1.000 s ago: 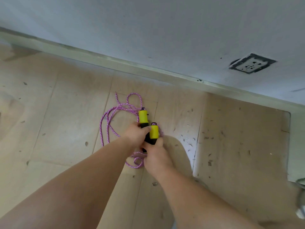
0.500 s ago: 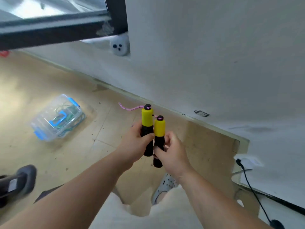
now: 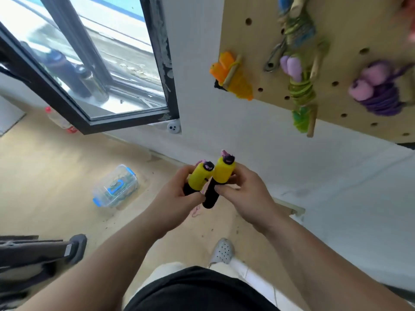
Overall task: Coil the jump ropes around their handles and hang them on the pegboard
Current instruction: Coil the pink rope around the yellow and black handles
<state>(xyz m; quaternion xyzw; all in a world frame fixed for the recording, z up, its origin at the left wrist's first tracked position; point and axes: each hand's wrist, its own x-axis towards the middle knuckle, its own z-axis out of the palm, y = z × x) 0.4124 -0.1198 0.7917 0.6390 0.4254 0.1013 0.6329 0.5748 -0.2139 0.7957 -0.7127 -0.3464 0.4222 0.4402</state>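
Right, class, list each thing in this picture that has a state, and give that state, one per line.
left hand, grips the left handle
right hand, grips the right handle
pink rope, uncoiled, dangling below the handles
orange rope, coiled, hung on the pegboard
green rope, coiled, hung
purple rope, coiled, hung
clear box, lid on, on the floor

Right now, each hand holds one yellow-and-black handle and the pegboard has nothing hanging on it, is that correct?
No: the head view shows coiled ropes hanging on the pegboard. The left hand and right hand do each hold one handle.
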